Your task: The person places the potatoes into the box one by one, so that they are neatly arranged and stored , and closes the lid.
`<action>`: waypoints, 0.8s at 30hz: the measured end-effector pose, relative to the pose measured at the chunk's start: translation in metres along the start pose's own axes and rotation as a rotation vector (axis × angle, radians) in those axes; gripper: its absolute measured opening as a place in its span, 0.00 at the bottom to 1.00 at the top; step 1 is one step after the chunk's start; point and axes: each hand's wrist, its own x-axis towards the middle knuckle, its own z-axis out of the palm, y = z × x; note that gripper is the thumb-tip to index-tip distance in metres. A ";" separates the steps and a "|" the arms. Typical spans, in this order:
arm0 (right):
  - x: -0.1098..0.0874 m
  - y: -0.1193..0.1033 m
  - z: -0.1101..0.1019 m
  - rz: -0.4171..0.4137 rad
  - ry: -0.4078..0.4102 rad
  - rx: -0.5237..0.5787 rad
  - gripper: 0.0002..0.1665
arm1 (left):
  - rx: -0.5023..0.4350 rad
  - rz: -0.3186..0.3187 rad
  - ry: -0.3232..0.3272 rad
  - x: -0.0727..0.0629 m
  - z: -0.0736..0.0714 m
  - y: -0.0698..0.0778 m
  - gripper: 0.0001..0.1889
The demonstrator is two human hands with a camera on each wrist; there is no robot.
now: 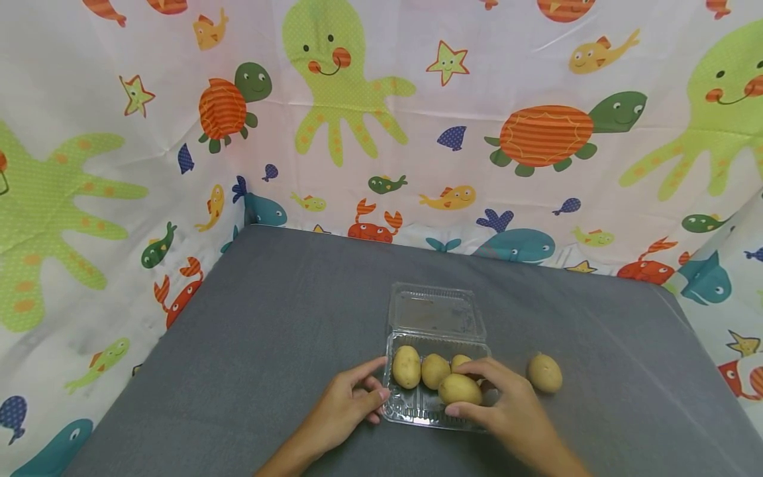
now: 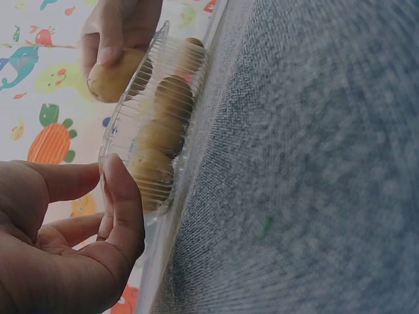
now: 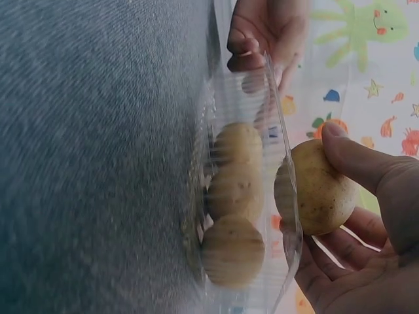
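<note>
A clear plastic clamshell container [image 1: 411,417] lies on the table, its lid [image 1: 435,313] folded back on the far side. Three potatoes sit inside in a row: one at the left [image 1: 406,366], one in the middle [image 1: 436,371], and one at the right [image 1: 460,361] partly hidden by the right hand. My left hand [image 1: 340,407] pinches the container's left rim between thumb and fingers, as the left wrist view shows. With thumb and fingers around it, my right hand [image 1: 521,414] holds another potato [image 3: 317,190] at rim height, over the container's front right part.
Right of the container, a single potato [image 1: 545,373] rests on the grey cloth-covered table [image 1: 286,318]. A white curtain [image 1: 453,218] printed with sea animals rises along the table's back and both sides.
</note>
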 end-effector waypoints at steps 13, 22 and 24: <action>0.006 -0.008 0.016 0.022 -0.024 -0.014 0.30 | 0.011 -0.011 0.004 0.000 -0.001 0.002 0.32; 0.010 -0.011 0.026 0.025 -0.045 0.020 0.28 | 0.015 -0.007 0.003 0.000 0.000 0.002 0.32; 0.011 -0.011 0.028 0.023 -0.044 0.019 0.28 | 0.018 -0.009 0.003 0.000 0.000 0.002 0.32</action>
